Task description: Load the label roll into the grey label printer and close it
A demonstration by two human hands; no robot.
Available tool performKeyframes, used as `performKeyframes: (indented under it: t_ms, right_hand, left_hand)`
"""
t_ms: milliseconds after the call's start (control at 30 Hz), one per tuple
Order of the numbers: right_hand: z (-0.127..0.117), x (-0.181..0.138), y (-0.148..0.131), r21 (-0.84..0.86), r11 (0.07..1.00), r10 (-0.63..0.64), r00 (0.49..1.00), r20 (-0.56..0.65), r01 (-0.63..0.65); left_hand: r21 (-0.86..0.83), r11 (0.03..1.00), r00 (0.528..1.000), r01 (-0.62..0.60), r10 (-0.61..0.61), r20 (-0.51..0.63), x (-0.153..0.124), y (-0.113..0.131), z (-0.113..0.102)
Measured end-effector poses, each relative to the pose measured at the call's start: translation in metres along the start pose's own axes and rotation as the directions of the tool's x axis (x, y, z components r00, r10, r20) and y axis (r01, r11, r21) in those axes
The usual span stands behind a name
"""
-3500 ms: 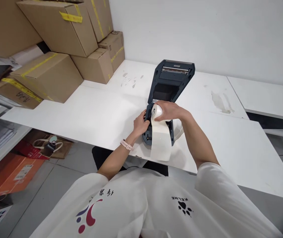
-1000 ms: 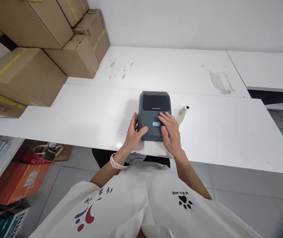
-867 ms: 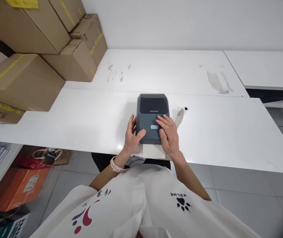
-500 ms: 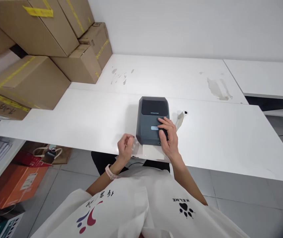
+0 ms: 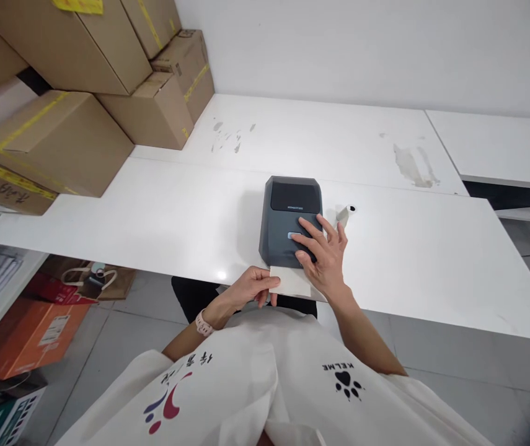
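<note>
A dark grey label printer [image 5: 279, 229] sits near the front edge of the white table. Out of its near side comes a strip of white label paper [image 5: 294, 282], reaching over the table edge. My left hand [image 5: 259, 286] pinches the left edge of that paper between thumb and fingers. My right hand [image 5: 324, 255] lies on the printer's top with fingers spread, a fingertip at its small light-coloured button [image 5: 292, 235]. Just right of the printer lies a small white paper roll [image 5: 345, 215], partly behind my right hand.
Cardboard boxes [image 5: 55, 139] with yellow tape are stacked at the table's left end. An orange box [image 5: 36, 337] and a bag [image 5: 118, 285] stand on the floor at lower left. A white wall [image 5: 339, 49] closes off the back; a second table [image 5: 511, 148] adjoins at right.
My left hand has moved right from beside the printer and taken hold of the paper's edge. On the printer's top, my right hand's fingers have spread, with a fingertip now at the button.
</note>
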State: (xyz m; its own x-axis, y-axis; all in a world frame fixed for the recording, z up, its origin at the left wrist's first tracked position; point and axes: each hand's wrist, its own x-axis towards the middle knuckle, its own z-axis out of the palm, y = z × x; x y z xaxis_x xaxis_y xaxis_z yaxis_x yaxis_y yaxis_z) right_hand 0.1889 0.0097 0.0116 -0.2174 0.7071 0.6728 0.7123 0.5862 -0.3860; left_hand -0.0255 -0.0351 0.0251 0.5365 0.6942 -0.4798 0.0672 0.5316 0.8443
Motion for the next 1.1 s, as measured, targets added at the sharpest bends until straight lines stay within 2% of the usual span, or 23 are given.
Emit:
performKeyframes:
  t_ms: [100,167,267,333,400,433,467,500,567,633,767,867,1000,1067,1100]
  right_hand:
    - [-0.006,0.0,-0.003,-0.014,1.0,0.014,0.998,0.067,-0.013]
    - [-0.009,-0.002,-0.006,0.026,0.997,0.071,0.991,0.112,-0.074]
    - [-0.012,-0.013,-0.01,0.107,0.976,0.18,0.981,0.077,-0.188]
    - [-0.011,-0.023,-0.01,0.167,0.954,0.257,0.966,-0.015,-0.251]
    - [-0.01,-0.032,-0.009,0.225,0.918,0.349,0.934,-0.071,-0.326]
    - [-0.009,-0.036,-0.009,0.248,0.895,0.399,0.914,-0.072,-0.371]
    - [-0.007,-0.039,-0.009,0.267,0.87,0.442,0.896,-0.051,-0.414]
    - [-0.005,-0.042,-0.009,0.282,0.847,0.474,0.88,-0.019,-0.45]
    - [-0.002,-0.045,-0.01,0.296,0.82,0.503,0.864,0.033,-0.489]
    - [0.001,-0.046,-0.012,0.295,0.822,0.498,0.866,0.044,-0.488]
    - [-0.002,-0.043,-0.017,0.291,0.829,0.492,0.87,0.024,-0.477]
    - [-0.009,-0.029,-0.019,0.307,0.855,0.443,0.896,-0.013,-0.418]
    - [-0.013,0.017,-0.014,0.274,0.936,0.262,0.956,-0.129,-0.22]
    - [-0.011,0.05,-0.005,0.246,0.96,0.182,0.965,-0.189,-0.132]
    - [-0.01,0.068,0.001,0.246,0.964,0.152,0.965,-0.212,-0.098]
  left_hand:
    - [0.025,1.0,1.0,-0.007,0.007,-0.008,0.001,-0.002,0.001]
    - [0.06,0.997,0.999,-0.044,0.045,-0.027,0.0,-0.003,0.001]
    - [0.092,0.986,0.977,-0.142,0.154,-0.145,-0.005,-0.006,-0.006]
    - [0.121,0.968,0.909,-0.222,0.25,-0.333,-0.007,-0.009,-0.012]
    - [0.213,0.931,0.776,-0.295,0.364,-0.516,-0.007,-0.012,-0.016]
    - [0.272,0.909,0.716,-0.317,0.417,-0.56,-0.005,-0.014,-0.018]
    - [0.331,0.885,0.686,-0.328,0.464,-0.56,-0.003,-0.016,-0.018]
    - [0.38,0.862,0.687,-0.335,0.499,-0.529,0.0,-0.018,-0.017]
    - [0.441,0.826,0.729,-0.351,0.537,-0.425,0.007,-0.021,-0.013]
    - [0.471,0.8,0.753,-0.371,0.556,-0.352,0.012,-0.024,-0.009]
    - [0.496,0.766,0.727,-0.409,0.602,-0.33,0.014,-0.021,-0.005]
    - [0.506,0.724,0.672,-0.469,0.665,-0.327,0.013,-0.005,-0.007]
    - [0.452,0.663,0.561,-0.597,0.748,-0.356,0.024,0.028,-0.02]
    - [0.47,0.681,0.523,-0.562,0.733,-0.436,0.036,0.042,-0.029]
    - [0.496,0.709,0.523,-0.501,0.705,-0.479,0.043,0.047,-0.033]
